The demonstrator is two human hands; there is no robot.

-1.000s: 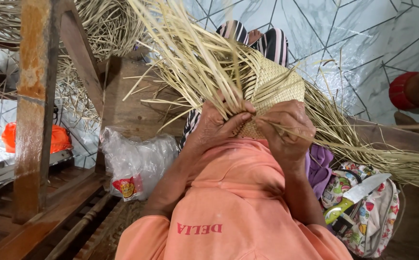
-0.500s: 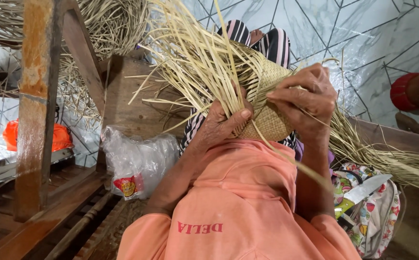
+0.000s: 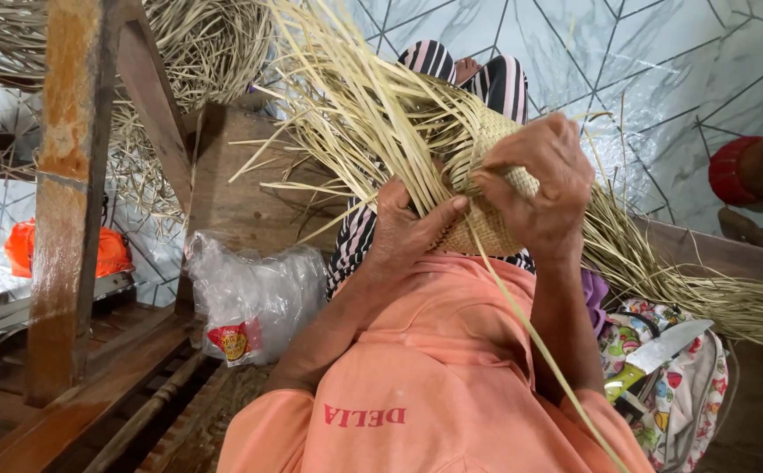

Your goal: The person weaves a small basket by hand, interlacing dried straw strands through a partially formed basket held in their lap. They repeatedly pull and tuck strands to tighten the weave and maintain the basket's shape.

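Both hands work on a small woven straw piece [image 3: 485, 229] held over my lap, above my orange shirt [image 3: 434, 385]. My left hand [image 3: 408, 232] grips its lower left side, with the thumb pressed on a bunch of loose pale straw strands [image 3: 355, 105] that fan up and to the left. Over the top right of the weave lies my right hand [image 3: 543, 188], its fingers curled down and pinching strands at the edge. One long strand [image 3: 539, 350] hangs down across my shirt.
A rusty wooden post [image 3: 70, 175] rises at the left, with an orange bag [image 3: 105, 254] behind it. A clear plastic bag [image 3: 250, 298] sits by my left arm. A floral bag [image 3: 662, 385] holds a knife [image 3: 662, 346]. Another person's arm with a red bangle [image 3: 736, 171] is at right.
My right hand has climbed from beside the weave onto its top edge. The woven piece has turned and risen slightly, while my left hand has stayed on the strands.
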